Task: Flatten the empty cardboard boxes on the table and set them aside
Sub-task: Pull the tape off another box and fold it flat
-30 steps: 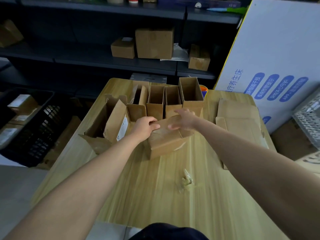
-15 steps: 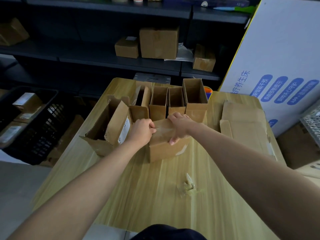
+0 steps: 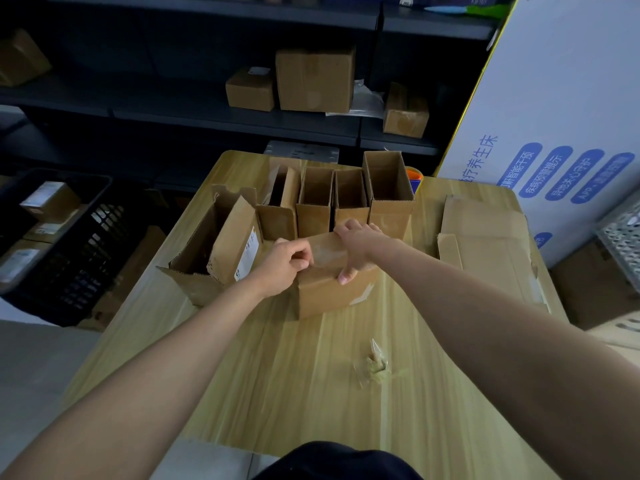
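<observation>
While taped box (image 3: 332, 296) sits mid-table (image 3: 311, 393), before row of open cartons (image 3: 349, 202): your right hand (image 3: 358, 247) clamps its top, thumb on front face; left hand (image 3: 285, 266) pinches taped top edge. Peel tape (image 3: 327, 250) low along seam; brace box against sliding.

Both arms on my feed are bare. The left forearm (image 3: 156, 358) and the right forearm (image 3: 502, 323) show uncovered from the lower corners of the frame up to the wrists. The wide lens swells them close to the camera and narrows them toward the hands. The left hand (image 3: 284, 268) and the right hand (image 3: 356, 247) are bare too, and I can see a short-trimmed thumbnail on the right one. At the bottom edge, between the arms, I make out a rounded fold of plain dark navy garment (image 3: 332, 462), too cropped for me to tell its cut.
</observation>
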`<action>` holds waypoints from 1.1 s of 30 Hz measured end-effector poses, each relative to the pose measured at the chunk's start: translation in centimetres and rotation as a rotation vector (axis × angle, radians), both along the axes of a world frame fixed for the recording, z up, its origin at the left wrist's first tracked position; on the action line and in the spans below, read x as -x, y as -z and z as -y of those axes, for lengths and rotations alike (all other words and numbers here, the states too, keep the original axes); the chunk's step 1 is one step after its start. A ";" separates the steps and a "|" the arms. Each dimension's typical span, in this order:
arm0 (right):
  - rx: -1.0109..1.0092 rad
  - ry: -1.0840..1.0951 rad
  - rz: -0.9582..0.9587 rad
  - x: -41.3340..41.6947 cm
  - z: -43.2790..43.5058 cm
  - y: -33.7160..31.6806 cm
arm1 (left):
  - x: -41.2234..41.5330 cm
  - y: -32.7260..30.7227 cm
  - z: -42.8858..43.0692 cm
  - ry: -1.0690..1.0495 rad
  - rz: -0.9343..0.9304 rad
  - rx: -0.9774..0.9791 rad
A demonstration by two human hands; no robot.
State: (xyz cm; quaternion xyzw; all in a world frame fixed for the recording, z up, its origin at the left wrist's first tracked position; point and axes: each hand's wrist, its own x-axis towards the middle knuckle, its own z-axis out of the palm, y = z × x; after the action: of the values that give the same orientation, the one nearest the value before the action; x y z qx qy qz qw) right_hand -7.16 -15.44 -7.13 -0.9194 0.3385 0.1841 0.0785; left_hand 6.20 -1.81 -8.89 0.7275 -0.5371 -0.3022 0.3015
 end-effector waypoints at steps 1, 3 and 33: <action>0.006 0.001 -0.006 -0.1 0.0 -0.1 | -0.1 -0.1 -0.3 -0.006 -0.032 0.003; 0.017 0.003 -0.016 -0.1 -0.1 -0.2 | -0.2 -0.3 -0.7 -0.005 -0.087 0.029; -0.501 0.295 0.435 0.2 -2.6 -1.6 | 1.4 -3.5 1.4 -0.395 -0.634 0.284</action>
State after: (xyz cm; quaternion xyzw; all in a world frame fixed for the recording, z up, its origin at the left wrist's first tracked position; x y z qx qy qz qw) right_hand -7.36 -12.82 -5.54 -0.8307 0.3871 0.0479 0.3973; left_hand 4.77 -3.19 -5.44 0.6385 -0.3035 -0.3707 0.6023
